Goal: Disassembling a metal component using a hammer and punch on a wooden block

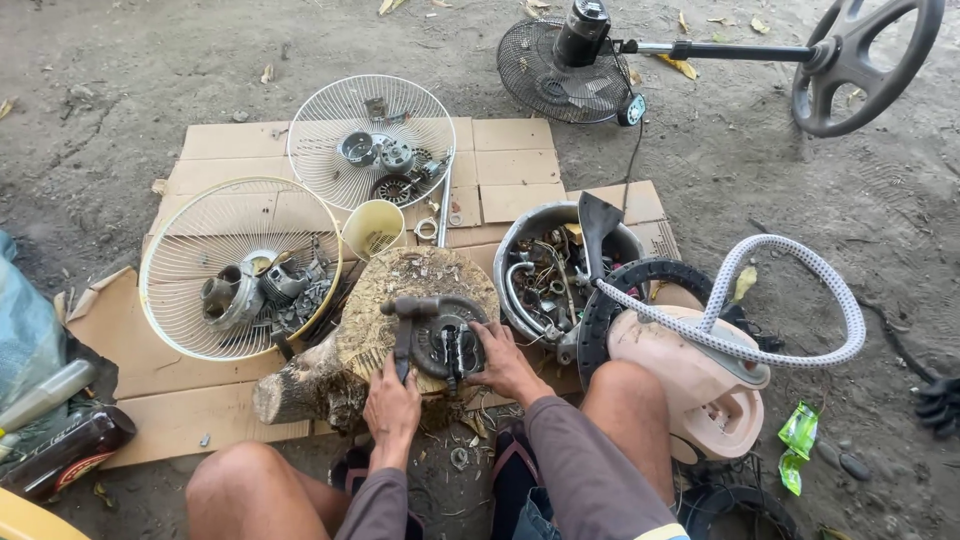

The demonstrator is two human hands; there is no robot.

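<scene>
Left hand (392, 408) is gripping the hammer (407, 330) by its handle, head lying on top of the wooden stump (400, 290). Right hand (505, 365) is clamping the dark round motor part (450, 345) on the stump, just right of the hammer. Two white fan guards (240, 265) are sitting on cardboard (230, 140) further left.

Even daylight, soft shade, picture mostly sharp.

I see flat, diffuse outdoor light with no hard shadows; only faint dark patches sit under the tree stump (400, 330) and the white fan grille (240, 268). Mild glare shows on the metal bowl (530, 225) rim. Focus holds through the centre, where the left hand (392, 408) reads crisply. Wide-angle stretch bends the corners, and the bottle (65, 450) at lower left looks slightly soft.
</scene>
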